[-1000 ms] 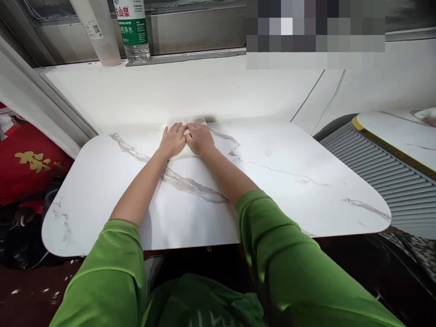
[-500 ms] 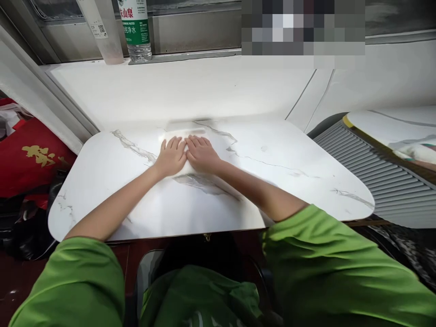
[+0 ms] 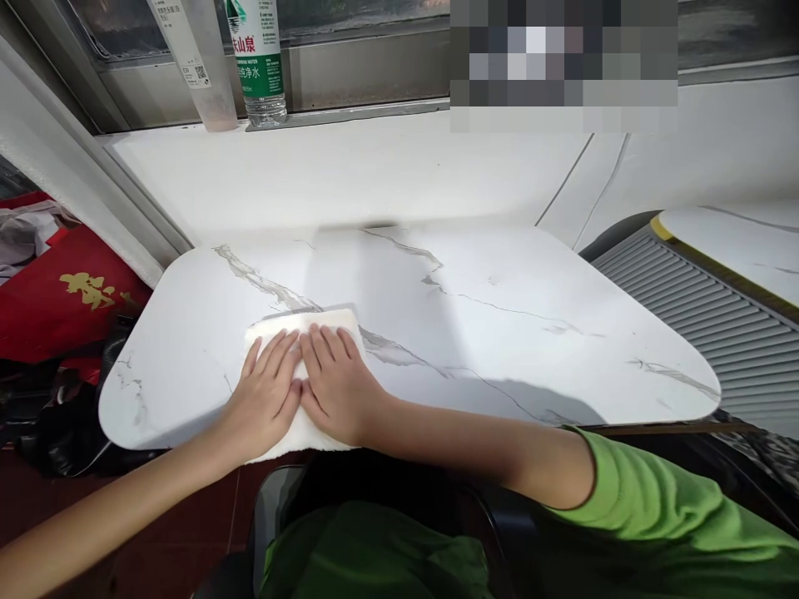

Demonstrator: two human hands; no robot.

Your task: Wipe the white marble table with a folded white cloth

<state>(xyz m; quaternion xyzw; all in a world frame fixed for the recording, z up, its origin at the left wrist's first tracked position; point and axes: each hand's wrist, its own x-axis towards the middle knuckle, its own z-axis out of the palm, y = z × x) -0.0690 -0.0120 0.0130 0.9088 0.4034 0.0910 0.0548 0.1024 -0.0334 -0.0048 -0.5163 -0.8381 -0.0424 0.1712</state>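
A white cloth (image 3: 312, 433) lies flat on the white marble-patterned table (image 3: 537, 349), its lower end hanging slightly past the front edge. My left hand (image 3: 262, 399) presses on the cloth's left side, palm down with fingers stretched out. Beside it, my right hand (image 3: 337, 383) lies flat on the cloth too, fingers extended. The two hands touch around the thumbs and forefingers. Part of the cloth is hidden beneath them.
On the window ledge stand a green-labelled water bottle (image 3: 263, 75) and a cloudy plastic cup (image 3: 209, 91). A red bag (image 3: 68, 291) is left of the table. To the right are a grey ridged panel (image 3: 705, 324) and another marbled tabletop (image 3: 742, 241).
Both hands have drawn the cloth from the back of the table toward the front edge, and a little left. A co-worker's hand with a cloth at far right has left the view.
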